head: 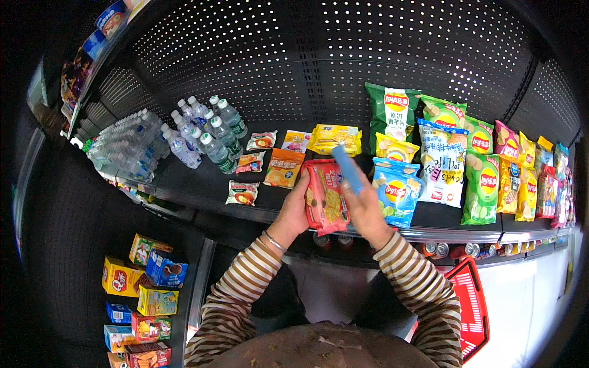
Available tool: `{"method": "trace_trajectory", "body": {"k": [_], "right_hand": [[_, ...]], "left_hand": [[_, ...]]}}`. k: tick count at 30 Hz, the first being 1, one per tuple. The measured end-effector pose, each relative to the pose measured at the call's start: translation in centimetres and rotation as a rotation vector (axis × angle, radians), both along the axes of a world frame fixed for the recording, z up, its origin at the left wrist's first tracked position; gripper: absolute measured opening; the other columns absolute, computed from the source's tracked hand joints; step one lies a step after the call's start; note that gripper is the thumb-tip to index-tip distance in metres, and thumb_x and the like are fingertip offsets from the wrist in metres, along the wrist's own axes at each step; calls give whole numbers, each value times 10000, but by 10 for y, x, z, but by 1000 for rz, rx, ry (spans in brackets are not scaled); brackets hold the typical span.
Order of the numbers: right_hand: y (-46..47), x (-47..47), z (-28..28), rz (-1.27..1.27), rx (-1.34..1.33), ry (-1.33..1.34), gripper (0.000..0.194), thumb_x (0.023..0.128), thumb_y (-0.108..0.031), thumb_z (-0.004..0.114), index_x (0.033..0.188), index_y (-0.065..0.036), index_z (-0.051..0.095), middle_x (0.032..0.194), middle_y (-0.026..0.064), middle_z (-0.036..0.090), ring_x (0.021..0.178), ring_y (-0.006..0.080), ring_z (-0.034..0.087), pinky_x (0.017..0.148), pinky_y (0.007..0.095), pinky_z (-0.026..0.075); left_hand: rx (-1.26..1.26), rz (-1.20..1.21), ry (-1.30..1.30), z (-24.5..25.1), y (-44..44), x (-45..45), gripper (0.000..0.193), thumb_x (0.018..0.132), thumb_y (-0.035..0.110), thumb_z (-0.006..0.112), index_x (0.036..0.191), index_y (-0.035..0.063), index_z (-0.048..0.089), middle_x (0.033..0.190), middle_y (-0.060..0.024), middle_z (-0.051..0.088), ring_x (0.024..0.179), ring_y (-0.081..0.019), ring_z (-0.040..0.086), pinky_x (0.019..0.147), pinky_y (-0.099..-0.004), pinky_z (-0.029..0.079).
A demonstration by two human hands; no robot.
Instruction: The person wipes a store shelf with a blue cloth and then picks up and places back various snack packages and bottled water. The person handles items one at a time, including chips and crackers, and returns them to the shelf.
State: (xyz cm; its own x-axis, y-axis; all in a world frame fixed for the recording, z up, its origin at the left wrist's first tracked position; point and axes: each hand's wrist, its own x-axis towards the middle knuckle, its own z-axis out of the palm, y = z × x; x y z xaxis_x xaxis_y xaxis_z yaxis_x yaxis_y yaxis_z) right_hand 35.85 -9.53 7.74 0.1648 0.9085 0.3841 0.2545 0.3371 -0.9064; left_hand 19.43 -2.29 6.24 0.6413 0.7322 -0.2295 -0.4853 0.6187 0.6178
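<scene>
My left hand grips a red biscuit packet by its left side, above the front edge of the black shelf. In my right hand is a flat blue object, blurred, so I cannot tell what it is. That hand is at the packet's right side, and its fingers partly cover the packet. A yellow biscuit packet lies just behind the red one. To the left is an orange pouch; to the right stands a blue Lay's chip bag.
Water bottles stand at the left, beside small snack packets. Several chip bags line the right. Cans sit on the shelf below. A red basket is at lower right, snack boxes at lower left.
</scene>
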Motion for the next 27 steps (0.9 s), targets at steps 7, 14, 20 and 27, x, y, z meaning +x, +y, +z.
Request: {"method": "trace_trajectory", "body": {"k": [7,14,20,27], "right_hand": [[-17,-27,1,5,128,-613,680,888,-146,665,1494,-2,394,1589,203,312,1476,384,293,1191,488,251],[-46,-36,1,208,103,-620,662,884,-137,667,1483,-14,412,1583,195,324,1464,392,309,1184,501,264],[-38,-18,-37,224,-372,307,368,1047,-214,499,1346,-3,539,1342,218,596,1248,313,593,1068,399,448],[-24,-12,-9,380,-681,1386,382,1075,-298,465,1383,-77,507,1350,135,606,1201,282,624,1074,475,473]], "left_hand": [[-37,86,-40,-6,4,-1,534,1070,481,383,1425,101,501,1388,-120,585,1262,-267,577,1088,-435,447],[66,310,-43,-2,23,-26,558,1030,526,470,1361,81,535,1311,-121,624,1178,-278,622,1028,-446,489],[193,457,-129,21,19,-20,538,1066,484,409,1372,53,510,1313,-118,606,1192,-259,605,1049,-432,472],[746,433,83,11,-6,6,617,1030,379,536,1488,10,349,1481,-133,432,1377,-218,414,1173,-368,288]]}}
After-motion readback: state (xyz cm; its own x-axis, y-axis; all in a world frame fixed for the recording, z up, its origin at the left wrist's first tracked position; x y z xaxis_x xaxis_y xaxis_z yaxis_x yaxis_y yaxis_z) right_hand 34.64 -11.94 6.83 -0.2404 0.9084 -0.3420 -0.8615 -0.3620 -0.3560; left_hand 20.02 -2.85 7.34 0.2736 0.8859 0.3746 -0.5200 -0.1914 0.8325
